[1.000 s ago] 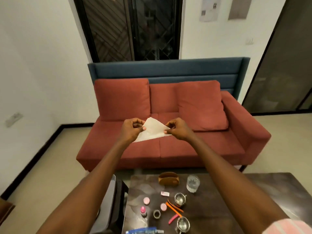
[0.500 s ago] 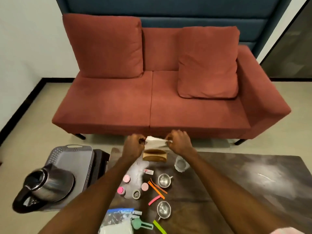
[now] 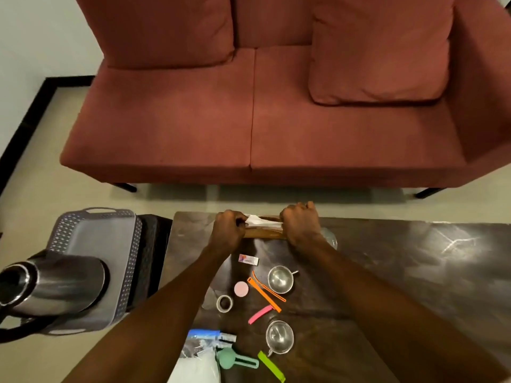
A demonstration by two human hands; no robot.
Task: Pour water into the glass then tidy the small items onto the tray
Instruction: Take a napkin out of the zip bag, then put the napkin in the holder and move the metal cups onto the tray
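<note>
Presently I see both hands, left (image 3: 227, 230) and right (image 3: 300, 226), pinching a folded white napkin (image 3: 261, 221) over the brown wooden holder (image 3: 262, 233) at the dark table's (image 3: 387, 272) far edge. Tidying is barely begun, I judge: the grey perforated tray (image 3: 96, 239) carries only a steel kettle (image 3: 52, 283), and the small items remain on the table.

A rust-red sofa (image 3: 249, 128) with two loose cushions is standing on a pale tiled floor (image 3: 41, 194); a white wall (image 3: 41, 31) with black skirting is running alongside, and light is glaring off the dark desk (image 3: 414, 258).
</note>
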